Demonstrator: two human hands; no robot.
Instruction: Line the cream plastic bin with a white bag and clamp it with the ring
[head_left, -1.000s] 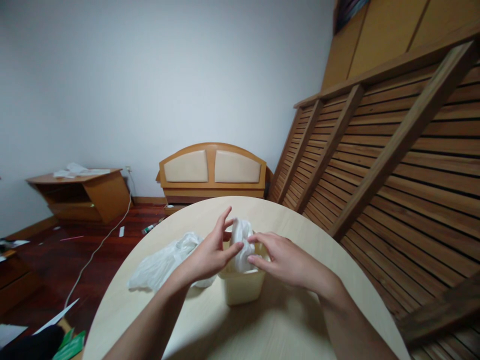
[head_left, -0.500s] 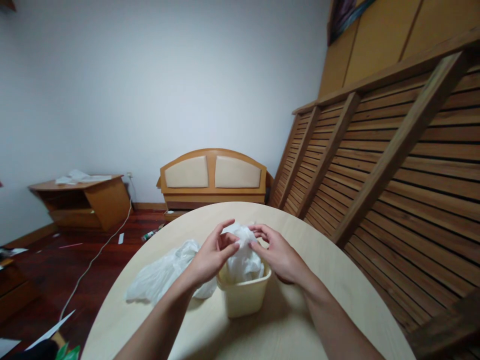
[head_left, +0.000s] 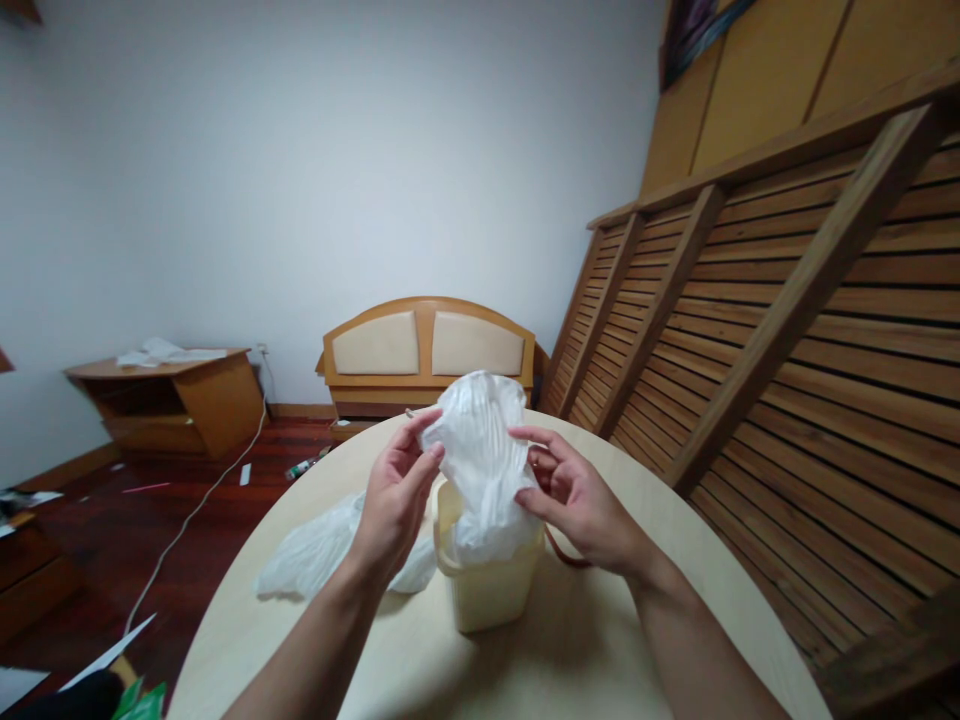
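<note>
A white plastic bag (head_left: 484, 440) is spread upright between my two hands, its lower part bunched inside a small cream plastic bin (head_left: 491, 595). My left hand (head_left: 397, 485) pinches the bag's left edge between thumb and fingers. On the other side my right hand (head_left: 581, 490) grips the right edge, with thumb and forefinger against the plastic. The bin stands on the round pale table (head_left: 600, 650). A second crumpled white plastic bag (head_left: 311, 550) lies on the table to the left, partly hidden behind my left forearm.
Beyond the table stands a wooden headboard (head_left: 427, 350) with cream panels. Slatted wooden bed frames (head_left: 817, 400) lean along the right. At left are a low wooden cabinet (head_left: 172, 400) and a white cable (head_left: 199, 505) on the dark red floor.
Both hands have drawn apart and the bag has risen and widened between them, its top now well above the bin's rim. The bin has stayed in place.
</note>
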